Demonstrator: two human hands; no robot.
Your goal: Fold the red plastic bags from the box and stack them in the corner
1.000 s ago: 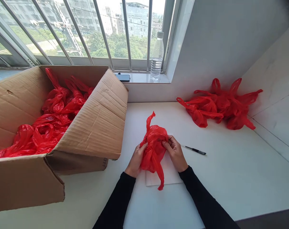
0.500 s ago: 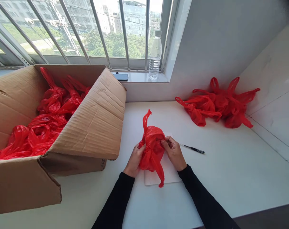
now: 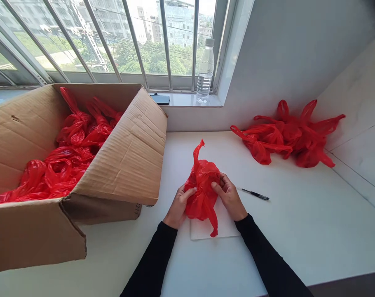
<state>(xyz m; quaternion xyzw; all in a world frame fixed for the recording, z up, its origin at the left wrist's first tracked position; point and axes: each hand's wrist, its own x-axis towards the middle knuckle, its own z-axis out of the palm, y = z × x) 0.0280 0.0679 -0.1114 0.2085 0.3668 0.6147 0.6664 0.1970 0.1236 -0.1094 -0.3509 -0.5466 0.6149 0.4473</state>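
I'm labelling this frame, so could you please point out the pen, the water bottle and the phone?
pen (image 3: 255, 194): head view, middle of its barrel.
water bottle (image 3: 204, 74): head view, middle of its clear body.
phone (image 3: 160, 99): head view, centre of its dark face.

On my feed I see two bare hands, the left hand (image 3: 179, 206) and the right hand (image 3: 230, 198), with no gloves, rings or watch showing. Both arms wear long, plain black sleeves (image 3: 263, 260) of smooth fabric, close-fitting, ending snugly at the wrists.
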